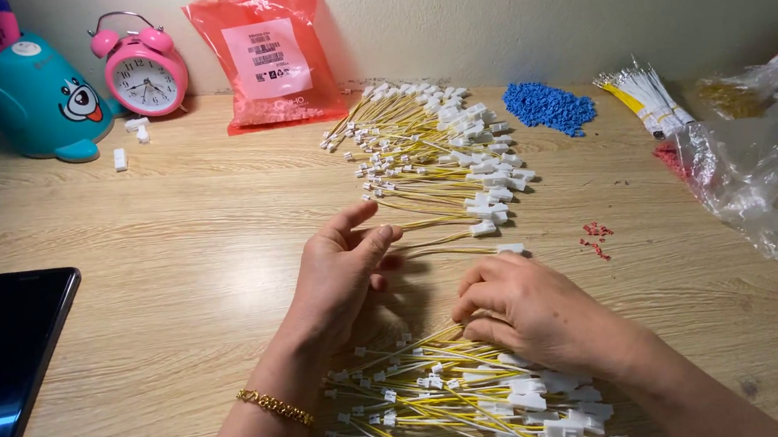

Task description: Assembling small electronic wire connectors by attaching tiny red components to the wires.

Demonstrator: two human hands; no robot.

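Note:
My left hand (342, 272) rests on the wooden table (154, 272), fingers apart, fingertips touching the nearest yellow-and-white wire of a long row of wire leads with white connectors (430, 147). My right hand (524, 310) lies curled, knuckles up, on a loose pile of the same leads (448, 415) at the front edge. Its fingertips are tucked into the pile; whether they pinch a wire is hidden. A gold bracelet (276, 407) is on my left wrist.
A black phone (0, 365) lies at the left. At the back stand a teal whale-shaped holder (34, 92), a pink alarm clock (144, 73) and a red plastic bag (273, 52). Blue beads (548, 107), bundled white wires (651, 99) and clear bags (769, 169) sit right.

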